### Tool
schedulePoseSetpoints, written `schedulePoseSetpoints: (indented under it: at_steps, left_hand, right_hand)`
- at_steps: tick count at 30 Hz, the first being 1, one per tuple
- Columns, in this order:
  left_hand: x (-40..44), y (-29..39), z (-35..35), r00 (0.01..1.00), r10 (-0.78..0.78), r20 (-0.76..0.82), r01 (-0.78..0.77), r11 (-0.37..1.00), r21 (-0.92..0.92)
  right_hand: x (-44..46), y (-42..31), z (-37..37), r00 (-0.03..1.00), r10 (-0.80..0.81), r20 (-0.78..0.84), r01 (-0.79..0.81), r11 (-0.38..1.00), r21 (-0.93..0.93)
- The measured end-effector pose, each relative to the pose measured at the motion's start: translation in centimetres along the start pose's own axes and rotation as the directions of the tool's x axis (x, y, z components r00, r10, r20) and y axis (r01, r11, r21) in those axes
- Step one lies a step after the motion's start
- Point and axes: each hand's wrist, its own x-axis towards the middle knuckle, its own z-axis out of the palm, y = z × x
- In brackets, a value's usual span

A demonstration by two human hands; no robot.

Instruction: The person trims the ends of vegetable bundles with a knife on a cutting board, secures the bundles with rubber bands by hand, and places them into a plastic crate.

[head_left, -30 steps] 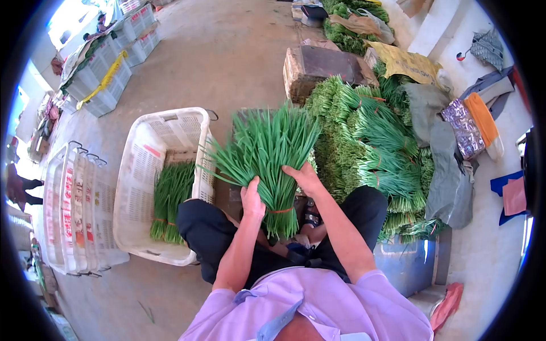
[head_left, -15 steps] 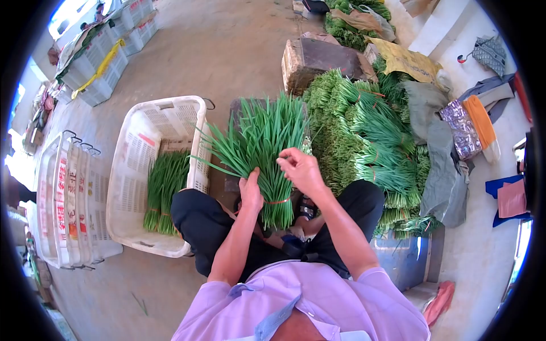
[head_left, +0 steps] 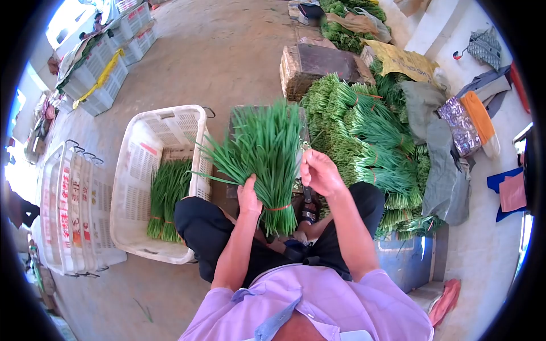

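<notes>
A thick bunch of green chives stands in front of me, leaf tips pointing away. A red band ties it near the cut ends. My left hand grips the bunch from its left side, thumb visible and the other fingers hidden. To the right of the bunch, apart from it, my right hand is closed in a pinch. A small pale bit shows at its fingertips, too small to name. Behind the chives is a dark low surface, mostly covered by the leaves.
At left, a white plastic crate contains chive bunches. Stacked crates stand farther left. A large heap of chives lies at right, beside grey cloth. A worn box sits behind it.
My right hand has moved right, away from the leaves, its fingers still pinched. My left hand keeps its hold on the bunch. The view has shifted slightly.
</notes>
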Motion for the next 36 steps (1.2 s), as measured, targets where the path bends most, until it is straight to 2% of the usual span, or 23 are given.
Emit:
schedulePoseSetpoints:
  at_steps: [1, 2, 3, 4, 6, 7, 8, 10, 11, 12, 13, 14, 16, 17, 18, 20, 22, 24, 26, 28, 29, 32, 36]
  left_hand:
    - [0.5, 0.3, -0.4, 0.999, -0.034, 0.025, 0.035, 0.999, -0.042]
    - [1.2, 0.3, -1.0, 0.999, -0.032, 0.034, 0.033, 0.998, -0.044]
    - [2.0, 0.1, -2.0, 0.992, -0.105, 0.066, 0.112, 0.988, -0.108]
    - [2.7, -0.1, -2.3, 0.978, -0.179, 0.107, 0.195, 0.967, -0.167]
    - [2.4, 0.4, -0.5, 0.967, -0.243, 0.081, 0.253, 0.957, -0.141]
    - [2.0, 0.5, -0.5, 0.949, -0.292, 0.116, 0.308, 0.938, -0.161]
    - [1.7, 0.4, -0.4, 0.929, -0.338, 0.151, 0.362, 0.915, -0.179]
    - [2.0, -0.5, -0.5, 0.927, -0.333, 0.17, 0.359, 0.921, -0.153]
    - [1.0, 0.0, 0.8, 0.951, -0.269, 0.151, 0.292, 0.944, -0.157]
    - [0.7, 0.2, 1.1, 0.971, -0.197, 0.133, 0.218, 0.962, -0.162]
    - [0.5, 0.4, 0.8, 0.961, -0.162, 0.224, 0.204, 0.962, -0.181]
    - [0.2, 0.6, 0.7, 0.962, -0.159, 0.22, 0.2, 0.963, -0.179]
    - [0.3, -0.3, -0.6, 0.996, -0.061, 0.069, 0.056, 0.996, 0.069]
    - [0.9, -0.7, -1.2, 0.986, -0.054, 0.158, 0.033, 0.99, 0.135]
    - [0.6, -0.6, -0.8, 0.987, -0.058, 0.152, 0.037, 0.99, 0.138]
    - [0.1, -0.9, 0.4, 0.975, 0.011, 0.221, -0.077, 0.954, 0.291]
    - [0.3, -0.9, 0.9, 0.987, -0.012, 0.161, -0.037, 0.952, 0.303]
    - [-0.3, -0.8, 1.0, 0.998, -0.02, 0.055, 0.008, 0.979, 0.201]
    - [-0.1, -1.1, 0.5, 0.999, 0.0, 0.042, -0.008, 0.983, 0.185]
    - [-0.5, -1.3, 0.8, 0.997, 0.07, 0.041, -0.076, 0.983, 0.165]
    - [-0.3, -1.5, 0.9, 0.993, 0.11, 0.047, -0.116, 0.978, 0.174]
    - [-0.3, -1.4, 0.6, 0.995, 0.077, 0.055, -0.088, 0.971, 0.22]
    - [-0.8, -0.9, 1.2, 0.996, 0.026, 0.087, -0.046, 0.972, 0.23]
  right_hand:
    - [-0.8, 0.4, -2.0, 1.0, -0.004, -0.002, 0.004, 1.0, -0.001]
    - [-1.4, 1.4, -4.5, 0.983, 0.03, -0.18, -0.103, 0.905, -0.413]
    - [-1.8, 2.1, -6.0, 0.936, -0.024, -0.35, -0.255, 0.641, -0.724]
    - [-2.6, 2.6, -6.5, 0.927, -0.021, -0.375, -0.31, 0.522, -0.795]
    - [-2.6, 5.0, -7.3, 0.893, 0.094, -0.44, -0.367, 0.716, -0.593]
    - [-2.3, 5.9, -6.2, 0.912, 0.157, -0.38, -0.328, 0.835, -0.442]
    - [-1.7, 6.8, -5.3, 0.906, 0.162, -0.391, -0.334, 0.84, -0.427]
    - [0.0, 6.9, -2.1, 0.957, 0.118, -0.264, -0.214, 0.904, -0.37]
    - [0.6, 7.2, -2.0, 0.957, 0.117, -0.266, -0.212, 0.908, -0.361]
    - [1.3, 7.4, -2.2, 0.947, 0.049, -0.318, -0.2, 0.863, -0.463]
    - [1.7, 7.7, -2.3, 0.933, -0.022, -0.359, -0.197, 0.804, -0.561]
    - [2.0, 8.1, -2.4, 0.934, -0.019, -0.357, -0.197, 0.806, -0.559]
    - [2.3, 8.5, -2.5, 0.88, -0.214, -0.424, -0.19, 0.66, -0.727]
    - [2.4, 8.4, -2.6, 0.887, -0.235, -0.397, -0.212, 0.557, -0.803]
    - [2.2, 8.4, -1.9, 0.887, -0.23, -0.402, -0.217, 0.56, -0.8]
    - [1.7, 8.4, -0.7, 0.926, -0.237, -0.294, -0.196, 0.364, -0.911]
    - [1.1, 8.2, -0.2, 0.945, -0.217, -0.244, -0.151, 0.374, -0.915]
    - [0.5, 8.0, -0.2, 0.912, -0.166, -0.376, -0.257, 0.484, -0.837]
    - [0.5, 8.9, -2.4, 0.893, -0.131, -0.431, -0.174, 0.782, -0.598]
    - [0.1, 8.4, -2.2, 0.881, -0.163, -0.443, -0.067, 0.886, -0.459]
    - [0.2, 8.2, -2.3, 0.884, -0.148, -0.443, -0.079, 0.888, -0.453]
    - [0.2, 8.3, -3.1, 0.896, -0.11, -0.429, -0.121, 0.871, -0.476]
    - [1.2, 7.8, -1.4, 0.91, -0.256, -0.326, -0.144, 0.542, -0.828]
